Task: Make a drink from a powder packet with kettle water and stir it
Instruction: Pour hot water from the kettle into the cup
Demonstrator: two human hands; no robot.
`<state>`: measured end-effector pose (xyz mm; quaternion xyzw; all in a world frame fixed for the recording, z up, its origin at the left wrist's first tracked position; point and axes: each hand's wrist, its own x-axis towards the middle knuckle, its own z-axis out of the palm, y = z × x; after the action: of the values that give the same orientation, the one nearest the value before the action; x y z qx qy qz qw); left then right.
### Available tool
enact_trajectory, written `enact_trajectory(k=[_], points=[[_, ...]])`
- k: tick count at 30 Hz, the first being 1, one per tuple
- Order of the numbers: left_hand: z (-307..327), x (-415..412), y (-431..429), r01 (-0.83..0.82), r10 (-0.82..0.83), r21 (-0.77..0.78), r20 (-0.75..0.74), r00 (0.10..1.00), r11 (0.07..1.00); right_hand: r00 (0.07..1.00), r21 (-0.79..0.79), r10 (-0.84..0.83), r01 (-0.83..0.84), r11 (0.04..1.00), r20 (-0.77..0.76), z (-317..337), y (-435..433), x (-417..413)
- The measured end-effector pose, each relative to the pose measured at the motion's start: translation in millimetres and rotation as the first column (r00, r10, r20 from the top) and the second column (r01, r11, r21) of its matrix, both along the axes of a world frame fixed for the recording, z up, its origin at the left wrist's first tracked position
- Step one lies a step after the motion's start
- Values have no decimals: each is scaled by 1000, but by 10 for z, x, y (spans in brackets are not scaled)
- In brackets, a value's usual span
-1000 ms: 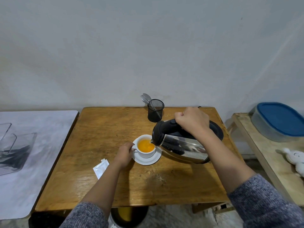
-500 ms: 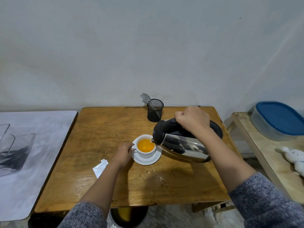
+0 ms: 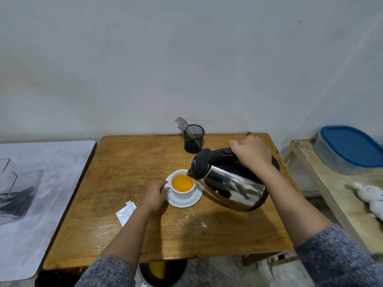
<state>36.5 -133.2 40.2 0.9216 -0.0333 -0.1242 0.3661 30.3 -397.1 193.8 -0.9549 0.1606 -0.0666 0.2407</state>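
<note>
A white cup point(image 3: 184, 193) filled with orange liquid stands on a white saucer point(image 3: 186, 201) in the middle of the wooden table point(image 3: 128, 162). My left hand point(image 3: 154, 194) holds the cup's handle on its left side. My right hand point(image 3: 251, 151) grips the black handle of a steel kettle point(image 3: 232, 185), which is tilted with its spout over the cup's right rim. A torn white powder packet point(image 3: 125, 212) lies flat on the table left of my left forearm. Spoons point(image 3: 182, 124) stick out of a black mesh holder point(image 3: 194, 138) at the back.
The kettle's black base point(image 3: 276, 162) sits behind my right wrist. A white surface with a clear glass container point(image 3: 18, 195) lies to the left. On the right, a wooden shelf point(image 3: 323, 183) carries a blue-lidded box point(image 3: 350, 148) and a white soft toy point(image 3: 371, 195).
The kettle stays tilted over the cup and both hands keep their grip. The orange liquid sits slightly higher in the cup.
</note>
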Motion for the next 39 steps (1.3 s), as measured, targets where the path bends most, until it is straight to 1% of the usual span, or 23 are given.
enact_trajectory(k=[4,7,10,12,14,16,18,21,25,30,35,39], points=[[-8,-42,-59,-37,37,-11,26,999,999,996,169,-89,86,982,10,1,-153,-88],[-48,-83,-91,-68,70,-28,53,996,997,977,347,-211,200,916,-7,-5,-303,-149],[-100,-111,-103,-100,105,-51,86,991,994,932,526,-363,301,796,15,6,-447,-213],[-113,-130,-124,-132,138,-67,89,986,989,891,626,-454,350,696,6,-16,-563,-273],[-130,-145,-134,-169,178,-95,87,980,981,854,721,-520,363,590,-4,-66,-651,-338],[-155,-155,-142,-187,198,-122,89,976,975,809,787,-587,349,509,21,-117,-703,-400],[-188,-152,-147,-201,215,-147,85,973,969,757,820,-650,334,464,59,-165,-724,-437],[-251,-137,-137,-219,236,-194,66,970,956,653,857,-748,313,410,119,-172,-748,-441],[-318,-97,-96,-224,240,-233,41,970,946,551,898,-825,292,330,124,-132,-877,-360],[-340,-76,-73,-242,253,-274,6,967,931,482,906,-870,314,285,106,-194,-973,-217],[-336,-79,-77,-253,268,-300,8,963,920,435,930,-899,308,200,49,-351,-999,-176],[-337,-94,-83,-273,292,-309,18,956,911,425,920,-902,320,226,74,-432,-1029,-121]])
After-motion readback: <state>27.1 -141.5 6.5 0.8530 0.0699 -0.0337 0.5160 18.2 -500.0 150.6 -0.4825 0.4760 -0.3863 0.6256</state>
